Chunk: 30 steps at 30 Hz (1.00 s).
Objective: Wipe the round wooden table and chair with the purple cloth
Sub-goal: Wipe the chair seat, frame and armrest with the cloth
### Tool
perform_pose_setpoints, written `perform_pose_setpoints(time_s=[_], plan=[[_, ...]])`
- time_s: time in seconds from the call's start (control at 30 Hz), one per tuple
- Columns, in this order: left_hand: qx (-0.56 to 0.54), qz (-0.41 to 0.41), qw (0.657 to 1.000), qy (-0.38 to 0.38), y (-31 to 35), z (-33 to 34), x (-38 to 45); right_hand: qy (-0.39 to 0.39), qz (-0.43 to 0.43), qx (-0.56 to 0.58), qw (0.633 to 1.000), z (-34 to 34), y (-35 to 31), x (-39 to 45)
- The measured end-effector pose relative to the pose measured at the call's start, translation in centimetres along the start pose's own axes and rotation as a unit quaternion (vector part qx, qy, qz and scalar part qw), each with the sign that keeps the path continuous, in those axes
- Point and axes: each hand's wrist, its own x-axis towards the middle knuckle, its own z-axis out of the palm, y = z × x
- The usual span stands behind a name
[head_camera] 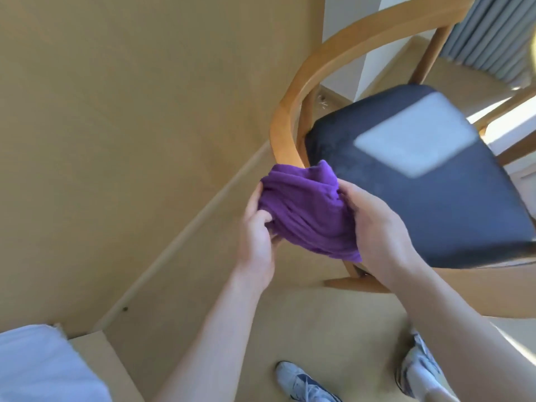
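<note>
Gripped from both sides: purple cloth bunched between left hand at nine o'clock and right hand at three, held just before chair armrest, forearms reaching forward.

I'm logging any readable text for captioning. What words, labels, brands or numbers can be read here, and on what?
None can be read.
purple cloth, held in both hands: no label or print shows.
chair: bare wood and a dark seat; the pale patch on it is sunlight, not a label.
shoes: dark markings, too blurred to read as a brand.
</note>
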Motion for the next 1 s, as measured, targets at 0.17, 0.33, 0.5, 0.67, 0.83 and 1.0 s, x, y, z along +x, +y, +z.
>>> perform_pose_setpoints(time_s=[0.17,0.33,0.5,0.67,0.83,1.0], plan=[[0.017,0.055,0.998,-0.031,1.0,2.0,2.7,0.043,-0.137,-0.297,0.944,-0.3,1.0,1.3],[0.133,0.092,0.986,0.034,1.5,3.3,6.0,0.024,-0.039,-0.204,0.978,-0.3,-0.9,5.2],[0.146,0.054,0.986,0.065,3.7,3.5,9.0,0.015,0.027,-0.142,0.989,0.7,-2.1,8.7],[0.164,-0.006,0.985,0.061,6.8,3.4,13.3,0.055,0.057,-0.147,0.986,2.8,-3.7,13.5],[0.202,-0.019,0.976,0.074,8.6,4.1,16.8,0.078,0.115,-0.131,0.982,3.9,-4.4,17.3],[0.211,-0.039,0.971,0.11,9.8,4.8,19.3,0.084,0.142,-0.147,0.975,4.6,-5.3,20.9]])
